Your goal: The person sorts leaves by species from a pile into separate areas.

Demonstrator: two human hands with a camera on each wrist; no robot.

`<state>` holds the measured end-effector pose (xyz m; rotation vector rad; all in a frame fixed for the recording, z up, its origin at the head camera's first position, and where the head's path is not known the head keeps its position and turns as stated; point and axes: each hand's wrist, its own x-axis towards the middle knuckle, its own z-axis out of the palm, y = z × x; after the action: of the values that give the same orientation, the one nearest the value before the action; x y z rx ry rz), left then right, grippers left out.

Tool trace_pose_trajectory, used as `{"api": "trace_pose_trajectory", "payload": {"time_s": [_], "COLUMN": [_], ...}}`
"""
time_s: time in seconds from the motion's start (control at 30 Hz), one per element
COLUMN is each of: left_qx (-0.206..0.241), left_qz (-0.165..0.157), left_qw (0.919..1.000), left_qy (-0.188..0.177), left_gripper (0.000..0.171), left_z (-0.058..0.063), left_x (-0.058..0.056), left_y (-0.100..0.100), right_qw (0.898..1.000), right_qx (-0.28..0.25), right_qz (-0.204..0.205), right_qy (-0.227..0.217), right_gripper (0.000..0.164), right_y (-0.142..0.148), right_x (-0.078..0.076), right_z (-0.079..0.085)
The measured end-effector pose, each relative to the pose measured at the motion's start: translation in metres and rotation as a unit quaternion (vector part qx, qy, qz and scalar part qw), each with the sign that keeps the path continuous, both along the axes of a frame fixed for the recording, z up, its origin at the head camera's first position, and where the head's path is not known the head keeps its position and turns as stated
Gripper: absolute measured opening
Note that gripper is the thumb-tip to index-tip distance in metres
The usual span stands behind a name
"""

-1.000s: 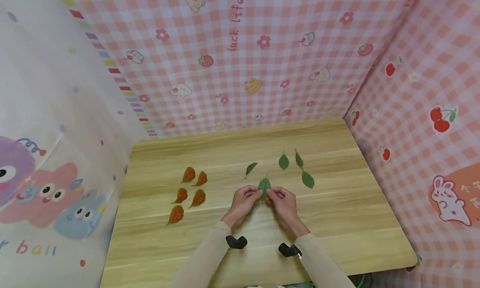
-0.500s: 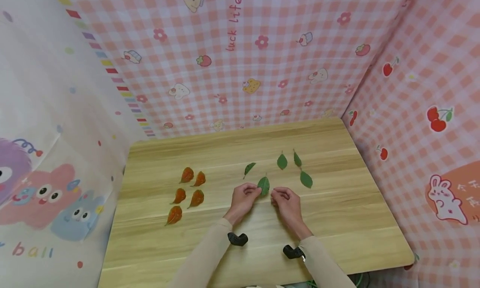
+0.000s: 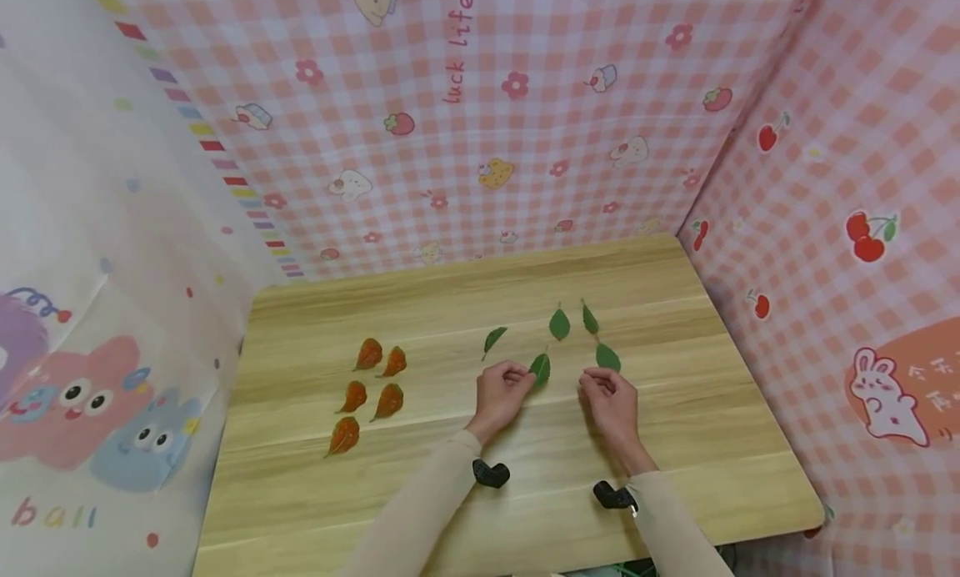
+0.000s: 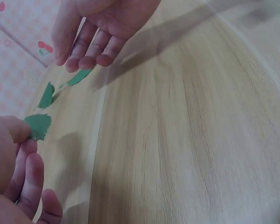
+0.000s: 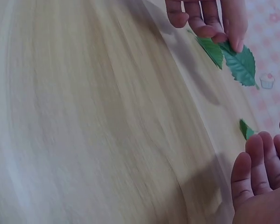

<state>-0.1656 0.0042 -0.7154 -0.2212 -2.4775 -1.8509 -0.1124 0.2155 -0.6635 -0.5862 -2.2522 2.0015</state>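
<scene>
A green leaf with a toothed edge (image 3: 540,368) is pinched between the thumb and fingers of my left hand (image 3: 504,398), near the middle of the wooden table. The right wrist view shows the held leaf (image 5: 240,63) more closely, with the left thumb lying on it. To the right, my right hand (image 3: 613,406) hovers with loosely bent fingers and nothing between them. Just beyond its fingertips lies another green leaf (image 3: 608,357), partly covered by the hand in the head view. The left wrist view has the right hand (image 4: 107,23) palm visible, fingers relaxed.
Farther back lie two green leaves, one upright (image 3: 559,323) and one slimmer (image 3: 590,318). A narrow curled green leaf (image 3: 493,340) sits behind the left hand. Several orange leaves (image 3: 389,401) are grouped at the table's left. Patterned cloth (image 3: 450,177) surrounds the table.
Both hands pinched the leaf at first. The right hand has let go and moved right towards the other green leaf. The left hand has carried its leaf slightly right.
</scene>
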Motion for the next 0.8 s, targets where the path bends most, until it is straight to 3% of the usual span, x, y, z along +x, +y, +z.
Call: {"api": "trace_pose_trajectory", "payload": {"time_s": [0.07, 0.17, 0.3, 0.4, 0.47, 0.63, 0.8], "left_qx": [-0.007, -0.028, -0.081, -0.113, -0.127, -0.172, -0.245], "left_qz": [-0.001, -0.006, -0.006, -0.004, -0.006, -0.015, -0.018], "left_qw": [1.0, 0.9995, 0.9964, 0.9934, 0.9919, 0.9844, 0.9633], "left_qy": [0.003, -0.012, -0.025, -0.022, -0.013, 0.034, 0.108], "left_gripper": [0.014, 0.01, 0.006, 0.005, 0.006, 0.006, 0.008], "left_z": [0.012, 0.037, 0.049, 0.052, 0.052, 0.053, 0.054], "left_x": [0.002, 0.006, 0.004, 0.001, 0.0, -0.001, -0.003], "left_y": [0.005, 0.013, 0.023, 0.028, 0.03, 0.034, 0.039], "right_qw": [1.0, 0.995, 0.971, 0.954, 0.949, 0.95, 0.949], "right_qx": [0.019, 0.096, 0.229, 0.285, 0.304, 0.309, 0.311], "right_qz": [0.003, -0.001, -0.022, -0.024, -0.012, 0.033, 0.058], "right_qy": [0.003, 0.023, 0.073, 0.088, 0.079, 0.033, 0.005], "right_gripper": [0.025, 0.021, 0.018, 0.022, 0.028, 0.038, 0.039], "right_y": [0.004, 0.011, 0.025, 0.036, 0.043, 0.056, 0.058], "right_x": [0.0, -0.001, -0.004, -0.011, -0.015, -0.02, -0.022], "right_z": [0.0, -0.002, -0.006, -0.011, -0.015, -0.022, -0.028]}}
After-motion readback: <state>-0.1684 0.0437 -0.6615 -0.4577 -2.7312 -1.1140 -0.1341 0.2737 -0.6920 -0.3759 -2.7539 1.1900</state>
